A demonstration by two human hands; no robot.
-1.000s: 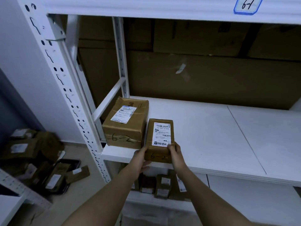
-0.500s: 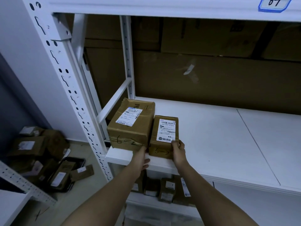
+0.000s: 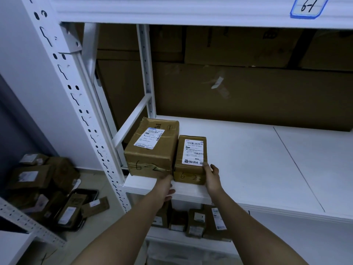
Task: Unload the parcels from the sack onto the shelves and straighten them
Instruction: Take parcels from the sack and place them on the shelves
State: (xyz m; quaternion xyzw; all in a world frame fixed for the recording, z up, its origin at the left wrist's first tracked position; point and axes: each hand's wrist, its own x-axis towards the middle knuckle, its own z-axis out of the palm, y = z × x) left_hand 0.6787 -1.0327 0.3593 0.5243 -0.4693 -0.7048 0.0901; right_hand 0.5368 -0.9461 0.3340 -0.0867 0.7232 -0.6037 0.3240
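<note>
— What was the place like?
— It was a storeroom with a white metal shelf [image 3: 248, 159] in dim light, and brown cardboard stood behind the shelf board.
— And where was the parcel?
— The small parcel [image 3: 191, 159] lay flat on the front left part of the board, with its white label up and "6-2" written on the near face. It was touching the bigger parcel [image 3: 152, 148] on its left.
— What did the hands do?
— The right hand [image 3: 212, 175] held the small parcel at the near right corner, fingers on its side. The left hand [image 3: 165, 185] was at its near left corner, fingers extended and relaxed.
— Anything around?
— More parcels stood on the lower shelf [image 3: 196, 222], and a pile of parcels [image 3: 44, 190] lay on the floor at the left. A tag "6-1" [image 3: 308, 6] was on the upper beam.
</note>
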